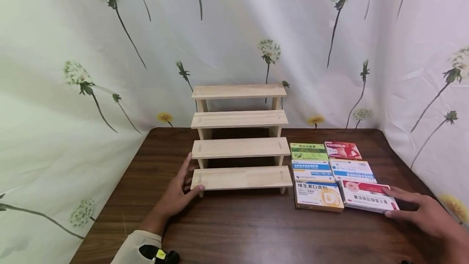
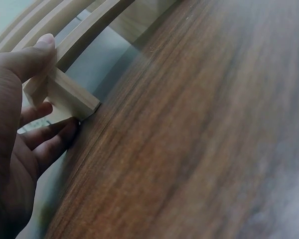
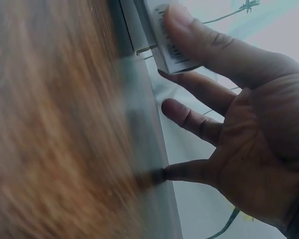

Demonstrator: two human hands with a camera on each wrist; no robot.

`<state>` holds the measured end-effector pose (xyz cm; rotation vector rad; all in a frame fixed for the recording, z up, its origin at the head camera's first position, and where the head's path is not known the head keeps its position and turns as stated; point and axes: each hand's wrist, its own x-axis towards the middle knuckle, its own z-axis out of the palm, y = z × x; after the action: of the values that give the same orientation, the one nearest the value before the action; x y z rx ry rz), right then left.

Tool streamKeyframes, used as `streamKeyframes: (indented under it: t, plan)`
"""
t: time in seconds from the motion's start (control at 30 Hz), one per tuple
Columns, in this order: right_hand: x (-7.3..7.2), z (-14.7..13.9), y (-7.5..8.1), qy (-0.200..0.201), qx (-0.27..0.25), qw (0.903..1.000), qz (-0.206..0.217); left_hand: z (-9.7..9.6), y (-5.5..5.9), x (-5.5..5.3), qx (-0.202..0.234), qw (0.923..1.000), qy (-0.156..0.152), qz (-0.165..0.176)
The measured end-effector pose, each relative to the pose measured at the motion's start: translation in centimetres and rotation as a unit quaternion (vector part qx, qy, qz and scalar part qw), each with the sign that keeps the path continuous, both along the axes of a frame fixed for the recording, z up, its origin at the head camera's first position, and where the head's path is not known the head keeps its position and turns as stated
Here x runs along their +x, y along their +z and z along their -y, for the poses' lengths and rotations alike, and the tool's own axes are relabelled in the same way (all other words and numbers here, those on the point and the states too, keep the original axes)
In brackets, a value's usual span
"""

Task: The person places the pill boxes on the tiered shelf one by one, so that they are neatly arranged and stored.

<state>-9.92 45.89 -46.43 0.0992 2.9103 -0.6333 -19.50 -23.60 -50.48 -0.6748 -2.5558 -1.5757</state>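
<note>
A pale wooden step stand (image 1: 242, 178) with several stair-like shelves is at the centre in the head view. My left hand (image 1: 179, 194) holds its lower left end, the thumb at the bottom shelf's front corner and the fingers along the side. The left wrist view shows that thumb (image 2: 42, 47) against the wood, with other fingers beside the leg (image 2: 72, 94). At the right, my right hand (image 1: 421, 211) pinches the right end of a white-and-red medicine box (image 1: 366, 199) between thumb and index finger. Its barcode end (image 3: 172, 42) shows in the right wrist view; the remaining fingers are spread.
Several more medicine boxes lie flat in two columns right of the stand, among them a green one (image 1: 309, 151), a red one (image 1: 343, 150) and a vitamin D box (image 1: 318, 195). A dandelion-print cloth (image 1: 227, 52) hangs behind the dark wood table (image 1: 234, 227).
</note>
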Motion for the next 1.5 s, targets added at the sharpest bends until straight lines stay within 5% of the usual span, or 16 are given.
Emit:
streamKeyframes:
  t: [0.53, 0.77, 1.1, 1.5]
  plan:
    - [1.0, 0.2, 1.7, -0.023, -0.048, 0.998, -0.034, 0.0, 0.1, 0.1, 0.006, 1.0, -0.004, -0.002]
    - [1.7, 0.8, 1.3, -0.005, -0.149, 0.9774, -0.15, 0.0, 0.2, 0.1, 0.005, 1.0, -0.004, -0.002]
    - [-1.4, 2.2, 4.7, 0.064, -0.121, 0.9651, -0.223, -0.1, 0.1, 0.2, 0.001, 1.0, 0.001, 0.001]
    - [-5.0, 5.8, 8.2, 0.083, -0.145, 0.9617, -0.217, -0.1, 0.1, 0.2, -0.002, 1.0, 0.007, 0.005]
